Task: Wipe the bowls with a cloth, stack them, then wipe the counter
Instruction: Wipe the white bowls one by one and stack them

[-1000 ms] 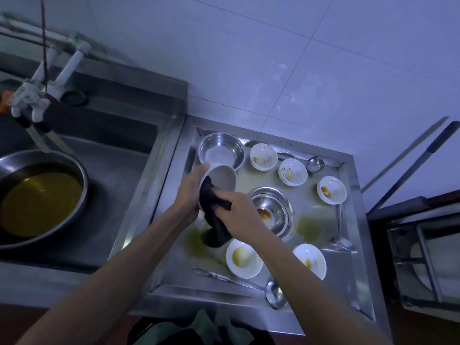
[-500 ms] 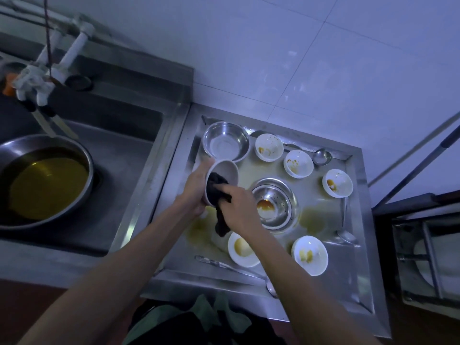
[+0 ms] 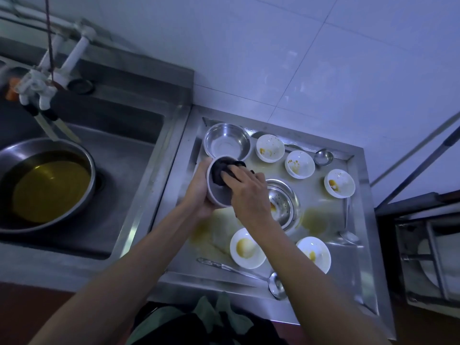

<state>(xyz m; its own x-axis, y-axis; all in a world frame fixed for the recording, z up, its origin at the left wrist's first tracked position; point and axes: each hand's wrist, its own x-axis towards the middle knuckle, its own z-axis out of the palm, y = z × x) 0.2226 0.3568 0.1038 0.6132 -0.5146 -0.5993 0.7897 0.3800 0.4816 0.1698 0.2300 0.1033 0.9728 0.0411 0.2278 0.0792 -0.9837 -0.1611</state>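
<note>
1. hands together over the bench (image 3: pixel 358 270): left hand (image 3: pixel 199 192) gripping the small bowl (image 3: pixel 220 195) from outside, mouth tipped toward the right.
2. right hand (image 3: pixel 245 190) pressing the dark cloth (image 3: pixel 221 170) into that bowl.
3. steel bowl (image 3: pixel 227 143) just behind, likely stacking spot.
4. nearest dirty bowl (image 3: pixel 246 247) below the right hand, so closer to it.

A single head-worn camera looked steeply down from above the steel counter (image 3: pixel 358 245), close enough that both forearms entered from the lower edge. It faced the tiled wall (image 3: pixel 298 58) behind the counter; the sink (image 3: pixel 139 170) lay to the counter's left.
</note>
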